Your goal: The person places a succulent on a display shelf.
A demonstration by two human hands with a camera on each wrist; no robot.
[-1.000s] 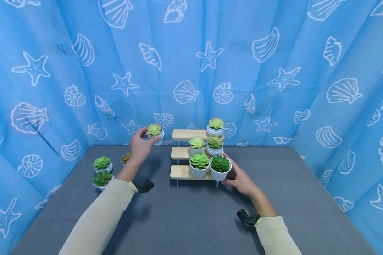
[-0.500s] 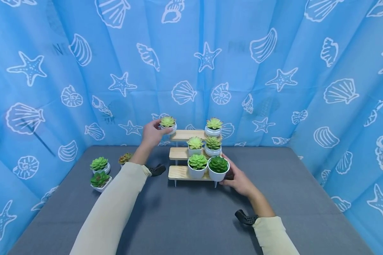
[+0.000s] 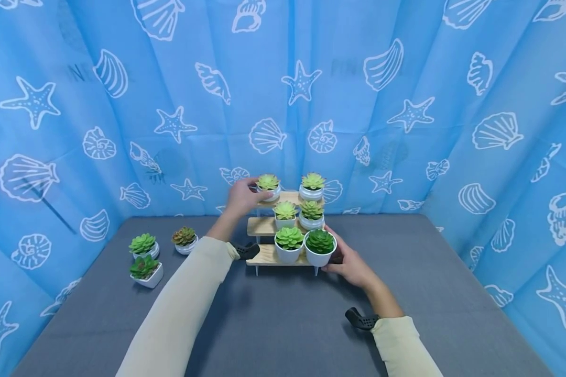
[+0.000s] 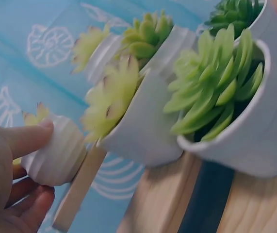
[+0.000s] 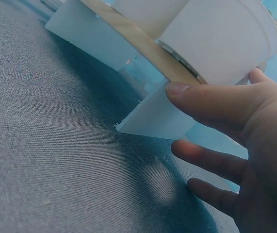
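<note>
Placement, we judged, was on: our left hand (image 3: 242, 198) gripped the round, ribbed white pot of pale-green succulent (image 4: 58, 153) at the top left of the three-tier tan wooden stand (image 3: 261, 226), our right hand (image 3: 352, 267) pinched its lowest board (image 3: 263, 255), and a level release seemed due.

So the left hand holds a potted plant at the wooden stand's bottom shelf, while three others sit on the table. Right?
Only the height is wrong: the head view shows the left hand holding that potted plant at the top shelf.
</note>
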